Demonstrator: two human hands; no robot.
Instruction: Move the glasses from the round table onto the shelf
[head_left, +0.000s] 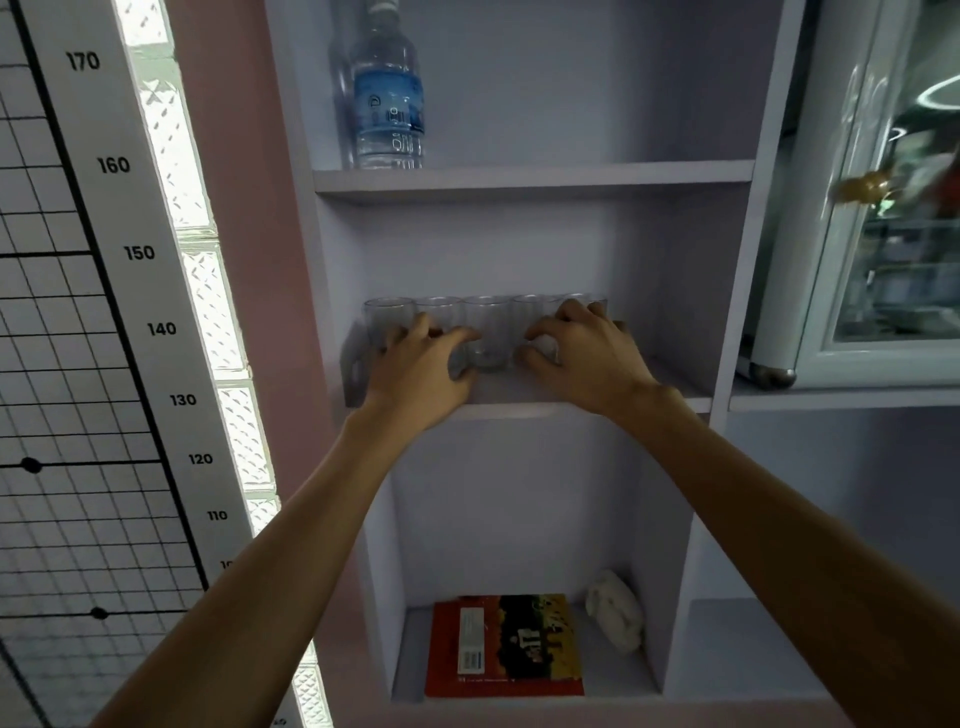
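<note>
Several clear glasses stand in a row on the middle shelf (675, 387) of a pale lilac unit. The leftmost glass (387, 322) and the middle glass (487, 332) stand free. My left hand (415, 374) is curled around a glass just left of the middle one, thumb in front and fingers behind. My right hand (587, 353) wraps a glass right of the middle one, and its fingers cover the last glass in the row. A grey piece with a slot (356, 374) shows at the row's left end. The round table is out of view.
A water bottle (387, 104) stands on the shelf above. In the compartment below lie a red and yellow book (504, 644) and a white lump (615, 616). A glass-door cabinet (883, 234) is on the right, and a height chart (130, 249) on the left wall.
</note>
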